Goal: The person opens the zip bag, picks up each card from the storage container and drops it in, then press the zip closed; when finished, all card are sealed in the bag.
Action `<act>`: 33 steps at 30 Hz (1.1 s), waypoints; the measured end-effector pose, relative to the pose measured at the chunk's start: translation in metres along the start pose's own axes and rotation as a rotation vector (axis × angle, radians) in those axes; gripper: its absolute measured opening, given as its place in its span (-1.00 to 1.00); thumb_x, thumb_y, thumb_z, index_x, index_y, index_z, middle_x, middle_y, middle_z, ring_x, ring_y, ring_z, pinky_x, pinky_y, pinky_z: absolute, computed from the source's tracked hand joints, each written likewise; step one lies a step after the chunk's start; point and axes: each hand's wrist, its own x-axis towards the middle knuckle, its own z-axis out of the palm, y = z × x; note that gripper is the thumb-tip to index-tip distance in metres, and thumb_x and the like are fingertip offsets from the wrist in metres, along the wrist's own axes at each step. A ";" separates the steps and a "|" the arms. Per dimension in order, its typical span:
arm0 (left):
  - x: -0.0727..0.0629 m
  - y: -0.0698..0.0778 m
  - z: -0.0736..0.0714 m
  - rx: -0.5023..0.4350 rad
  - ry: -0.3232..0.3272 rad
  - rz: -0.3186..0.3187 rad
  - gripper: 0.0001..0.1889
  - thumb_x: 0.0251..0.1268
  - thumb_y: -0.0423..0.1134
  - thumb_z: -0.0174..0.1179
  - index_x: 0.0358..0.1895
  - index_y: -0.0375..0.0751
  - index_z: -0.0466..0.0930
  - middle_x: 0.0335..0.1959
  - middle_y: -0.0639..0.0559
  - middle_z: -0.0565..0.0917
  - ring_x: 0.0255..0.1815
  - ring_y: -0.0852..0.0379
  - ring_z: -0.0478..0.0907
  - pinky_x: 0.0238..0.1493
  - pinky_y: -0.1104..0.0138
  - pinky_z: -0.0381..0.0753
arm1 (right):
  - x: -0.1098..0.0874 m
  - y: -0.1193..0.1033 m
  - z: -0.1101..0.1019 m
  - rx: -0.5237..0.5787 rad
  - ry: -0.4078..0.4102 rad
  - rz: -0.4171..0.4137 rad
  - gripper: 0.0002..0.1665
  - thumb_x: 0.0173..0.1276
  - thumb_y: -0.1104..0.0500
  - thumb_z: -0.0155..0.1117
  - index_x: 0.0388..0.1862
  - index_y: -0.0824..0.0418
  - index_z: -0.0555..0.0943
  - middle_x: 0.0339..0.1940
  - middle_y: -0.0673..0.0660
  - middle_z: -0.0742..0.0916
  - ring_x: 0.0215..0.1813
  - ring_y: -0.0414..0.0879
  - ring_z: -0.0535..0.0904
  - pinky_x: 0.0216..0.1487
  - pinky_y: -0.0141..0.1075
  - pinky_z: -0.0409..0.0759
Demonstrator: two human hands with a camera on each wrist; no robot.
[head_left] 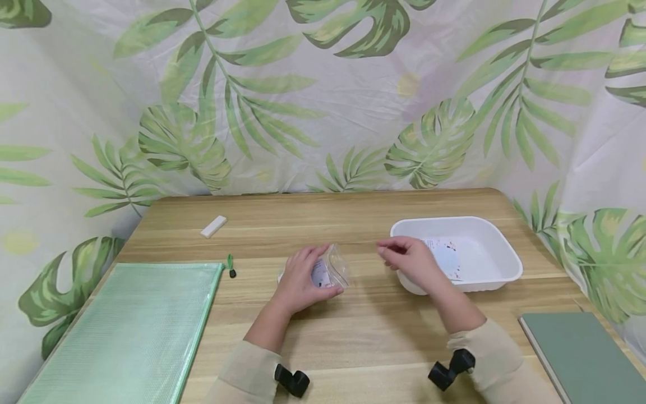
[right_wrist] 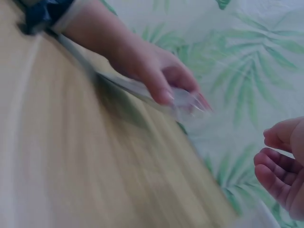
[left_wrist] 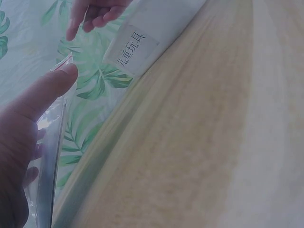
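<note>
My left hand (head_left: pixel 301 286) grips a clear zip bag (head_left: pixel 337 262), with the thumb along its near side. Inside the bag lies something flat with pale blue and dark printing, partly hidden by the fingers. In the left wrist view the bag (left_wrist: pixel 56 118) stands nearly edge-on. My right hand (head_left: pixel 411 261) hovers apart from the bag, at the left rim of a white plastic tray (head_left: pixel 497 255). Its fingers are loosely bent, with nothing seen between thumb and fingers (right_wrist: pixel 273 173). A flat printed piece (head_left: pixel 446 258) lies inside the tray.
A green mesh zip pouch (head_left: pixel 126 331) with a dark zip pull (head_left: pixel 232 273) covers the left of the table. Behind it lies a small white block (head_left: pixel 213 226). A grey-green notebook (head_left: pixel 585 353) is at the near right. The tray bears a printed label (left_wrist: pixel 132 47).
</note>
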 end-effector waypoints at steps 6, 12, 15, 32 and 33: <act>0.000 -0.001 0.000 -0.001 -0.003 0.001 -0.01 -0.24 0.13 0.50 0.40 -0.14 0.37 0.22 -0.14 0.51 0.28 -0.19 0.39 0.34 -0.11 0.27 | 0.009 0.009 -0.050 -0.142 0.069 0.020 -0.58 0.40 0.11 0.23 0.13 0.36 0.61 -0.18 0.30 0.73 -0.28 -0.09 0.64 -0.31 -0.37 0.61; 0.000 -0.001 0.000 -0.007 -0.007 -0.003 0.00 -0.23 0.13 0.50 0.40 -0.14 0.36 0.22 -0.15 0.51 0.28 -0.19 0.39 0.35 -0.11 0.25 | 0.021 0.031 -0.086 -0.312 0.043 0.139 -0.49 0.47 0.01 0.14 0.26 0.27 0.54 0.07 0.32 0.66 -0.03 0.07 0.56 -0.09 -0.27 0.57; 0.001 -0.001 0.000 -0.010 -0.006 -0.004 -0.01 -0.23 0.13 0.50 0.40 -0.14 0.36 0.22 -0.15 0.50 0.28 -0.18 0.39 0.36 -0.11 0.24 | 0.028 0.043 -0.099 -0.379 0.015 0.181 -0.48 0.48 0.02 0.12 0.29 0.27 0.51 0.15 0.35 0.62 0.06 0.13 0.52 0.03 -0.13 0.58; 0.000 -0.001 0.000 -0.019 0.001 0.001 -0.02 -0.23 0.12 0.50 0.39 -0.15 0.37 0.22 -0.15 0.51 0.28 -0.19 0.39 0.33 -0.10 0.26 | 0.047 0.084 -0.120 -0.603 -0.178 0.262 -0.38 0.27 0.19 0.35 0.27 0.40 0.47 0.28 0.47 0.51 0.27 0.34 0.41 0.36 0.22 0.28; 0.000 -0.001 0.000 -0.020 0.000 0.001 -0.02 -0.23 0.12 0.50 0.39 -0.15 0.37 0.22 -0.14 0.51 0.29 -0.19 0.39 0.33 -0.10 0.25 | 0.047 0.084 -0.120 -0.604 -0.180 0.269 -0.37 0.27 0.19 0.36 0.27 0.40 0.46 0.27 0.47 0.51 0.26 0.33 0.41 0.36 0.23 0.28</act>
